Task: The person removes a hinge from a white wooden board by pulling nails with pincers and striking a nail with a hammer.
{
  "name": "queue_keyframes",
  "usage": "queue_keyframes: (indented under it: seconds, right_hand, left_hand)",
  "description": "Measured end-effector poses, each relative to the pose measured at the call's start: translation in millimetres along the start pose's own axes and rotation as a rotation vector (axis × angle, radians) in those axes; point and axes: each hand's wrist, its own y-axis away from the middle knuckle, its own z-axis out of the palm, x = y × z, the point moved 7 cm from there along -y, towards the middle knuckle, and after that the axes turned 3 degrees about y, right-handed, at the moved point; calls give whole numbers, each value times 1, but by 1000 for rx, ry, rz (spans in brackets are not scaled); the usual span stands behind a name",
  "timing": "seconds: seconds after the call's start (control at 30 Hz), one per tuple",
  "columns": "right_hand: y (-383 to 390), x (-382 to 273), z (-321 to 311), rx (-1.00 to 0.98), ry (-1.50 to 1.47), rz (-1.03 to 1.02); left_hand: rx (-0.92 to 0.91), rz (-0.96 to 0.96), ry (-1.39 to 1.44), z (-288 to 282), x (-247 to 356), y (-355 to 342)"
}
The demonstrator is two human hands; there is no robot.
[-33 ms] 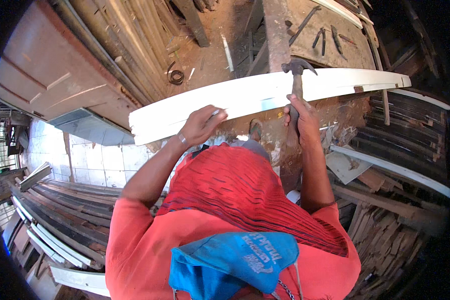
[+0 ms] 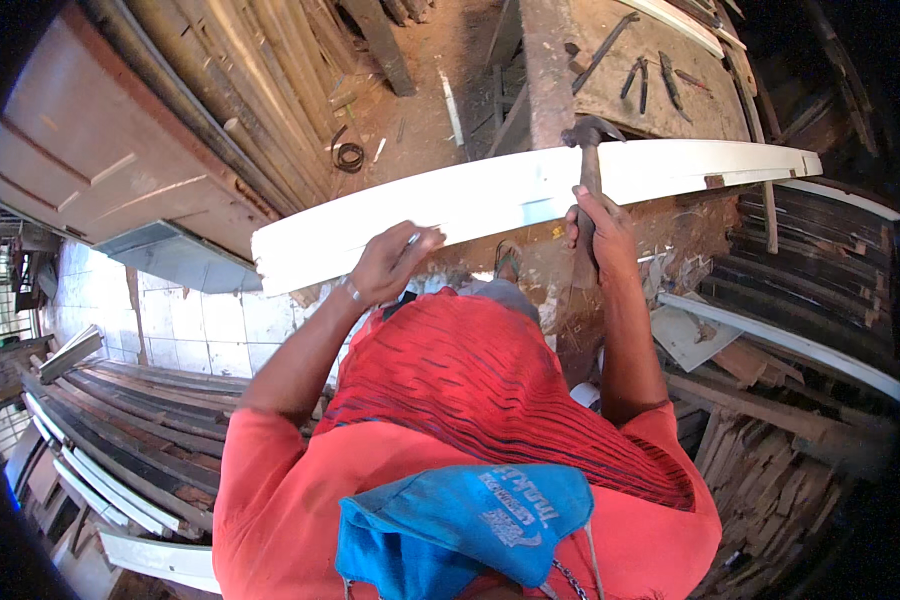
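A long white board (image 2: 360,220) lies across in front of me, its right part over the edge of a workbench. My right hand (image 2: 607,232) is closed around the handle of a claw hammer (image 2: 590,170), whose dark head is raised over the board. Near the board's close edge, left of the middle, is my left hand (image 2: 388,268), its fingers bent together. A small pale spot shows at those fingers; whether it is a held thing or a nail of the hand, I cannot tell.
On the workbench (image 2: 620,110) lie pliers (image 2: 642,78) and other hand tools. Long timbers (image 2: 260,90) and a brown panelled door (image 2: 120,150) stand at the far left. A black coil (image 2: 348,155) lies on the floor. Stacked wood strips (image 2: 800,260) fill the right side.
My left hand has shifted slightly left and towards me. The board's left end has moved a little left and down in view. My right hand still grips the hammer.
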Motion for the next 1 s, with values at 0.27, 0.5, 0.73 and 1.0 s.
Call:
queue_keyframes:
  seconds: [0.27,0.5,0.73,1.0]
  right_hand:
    - [-160,-10,-123,89,197,-53]
    - [-345,4,-172,96,450,-52]
    - [-474,-6,-207,342,935,-97]
    - [-488,-2,-234,213,1378,-86]
  left_hand:
    - [182,-588,-390,62,-9,-97]
    - [580,-399,-6,86,26,-123]
    - [1093,-583,-205,58,40,-17]
    - [1431,-856,-310,87,-12,82]
